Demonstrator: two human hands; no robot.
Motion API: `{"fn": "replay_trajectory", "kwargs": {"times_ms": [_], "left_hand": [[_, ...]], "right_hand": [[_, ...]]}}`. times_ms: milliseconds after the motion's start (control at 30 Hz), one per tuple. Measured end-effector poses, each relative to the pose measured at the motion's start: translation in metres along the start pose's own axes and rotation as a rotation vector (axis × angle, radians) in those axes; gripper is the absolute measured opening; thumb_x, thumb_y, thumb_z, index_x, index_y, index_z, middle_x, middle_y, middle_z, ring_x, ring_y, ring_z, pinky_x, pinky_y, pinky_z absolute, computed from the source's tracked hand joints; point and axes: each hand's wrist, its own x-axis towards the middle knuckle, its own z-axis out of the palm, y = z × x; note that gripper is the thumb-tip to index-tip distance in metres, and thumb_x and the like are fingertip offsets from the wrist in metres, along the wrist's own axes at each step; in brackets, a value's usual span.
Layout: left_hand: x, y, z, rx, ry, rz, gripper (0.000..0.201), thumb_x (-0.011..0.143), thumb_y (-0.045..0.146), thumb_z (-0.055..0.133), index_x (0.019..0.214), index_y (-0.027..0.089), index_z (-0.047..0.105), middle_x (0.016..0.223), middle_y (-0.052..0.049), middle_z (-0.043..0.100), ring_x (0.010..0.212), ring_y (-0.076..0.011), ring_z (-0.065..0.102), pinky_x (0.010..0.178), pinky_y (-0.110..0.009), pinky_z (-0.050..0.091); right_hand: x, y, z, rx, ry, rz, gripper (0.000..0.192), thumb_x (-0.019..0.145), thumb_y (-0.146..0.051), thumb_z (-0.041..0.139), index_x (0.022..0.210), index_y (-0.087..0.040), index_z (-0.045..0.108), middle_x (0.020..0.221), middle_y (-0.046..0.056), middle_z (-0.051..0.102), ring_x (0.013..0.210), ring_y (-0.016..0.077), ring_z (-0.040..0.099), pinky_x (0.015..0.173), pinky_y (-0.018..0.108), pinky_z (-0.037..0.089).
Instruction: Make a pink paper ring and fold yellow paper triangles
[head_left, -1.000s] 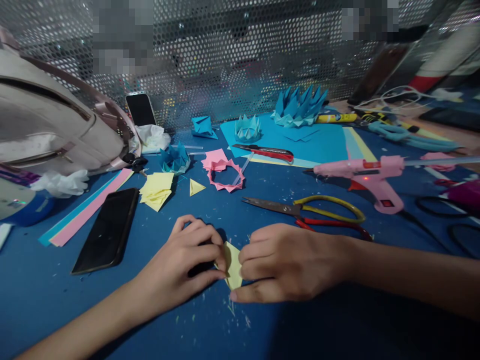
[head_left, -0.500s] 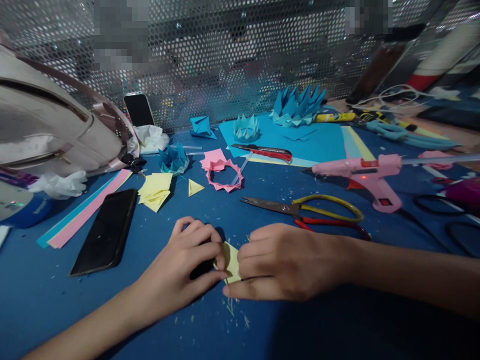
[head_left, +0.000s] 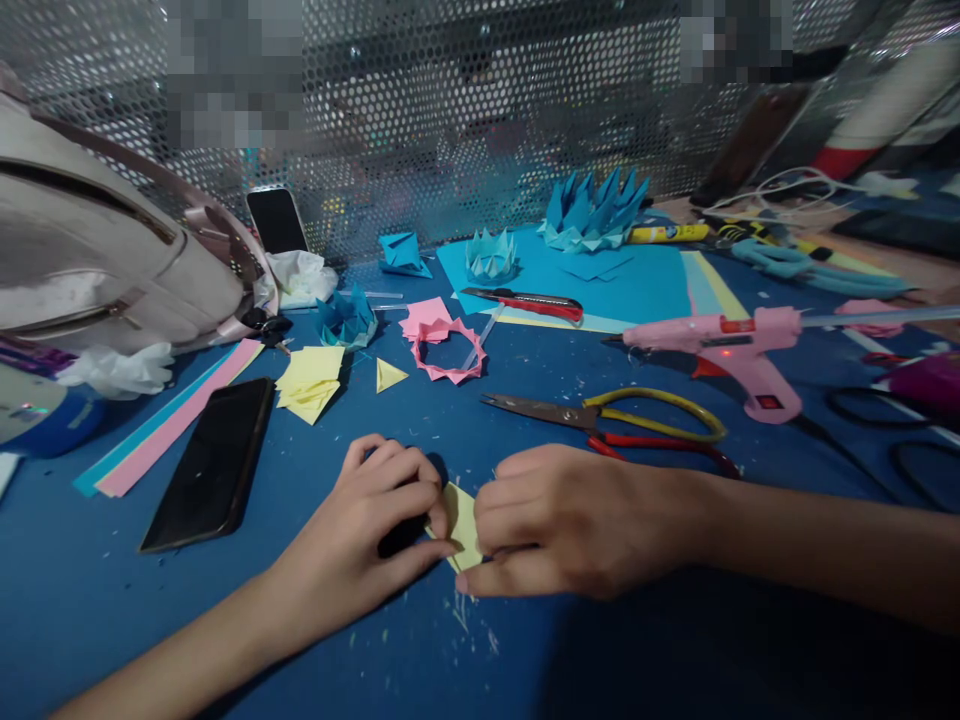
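A small piece of yellow paper (head_left: 463, 520) lies on the blue table between my two hands, with a fold along its lower edge. My left hand (head_left: 397, 510) has its curled fingers and thumb on the paper's left side. From the right, my right hand (head_left: 562, 520) grips the paper, its fingers bent and a fingertip at the lower corner. Parts of the paper are hidden under the fingers. Beyond them are a folded yellow triangle (head_left: 390, 376), a stack of yellow squares (head_left: 310, 384) and a pink pointed paper ring (head_left: 448, 374).
Scissors (head_left: 562, 410) lie just beyond my right hand, with a pink glue gun (head_left: 720, 340) further right. A utility knife (head_left: 525, 302) rests near blue paper sheets (head_left: 645, 290). To the left are a phone (head_left: 210, 465), paper strips (head_left: 176, 415) and a bag (head_left: 112, 230).
My right fingertip has shifted slightly right along the paper's lower edge, showing a little more of the lower corner. My left hand has barely moved.
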Motion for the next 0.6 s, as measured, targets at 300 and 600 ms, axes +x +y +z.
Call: {"fn": "replay_trajectory", "kwargs": {"times_ms": [300,600], "left_hand": [[-0.001,0.005,0.003,0.024,0.064,-0.052,0.012,0.096,0.02,0.058,0.085,0.022,0.055,0.093,0.0,0.058,0.089,-0.0177,0.053,0.094,-0.04,0.03],[-0.021,0.011,0.007,0.451,0.365,0.203,0.012,0.102,0.022,0.051,0.102,0.022,0.063,0.101,-0.002,0.07,0.092,-0.0188,0.058,0.099,-0.041,0.037]], "right_hand": [[-0.001,0.002,0.0,0.038,-0.012,0.002,0.026,0.094,-0.018,0.062,0.119,-0.022,0.067,0.086,0.0,0.063,0.082,0.0149,0.053,0.062,0.032,0.033],[-0.001,-0.001,0.0,0.047,-0.036,0.038,0.026,0.094,-0.022,0.065,0.119,-0.024,0.066,0.094,0.0,0.063,0.085,0.0159,0.053,0.062,0.033,0.031]]}}
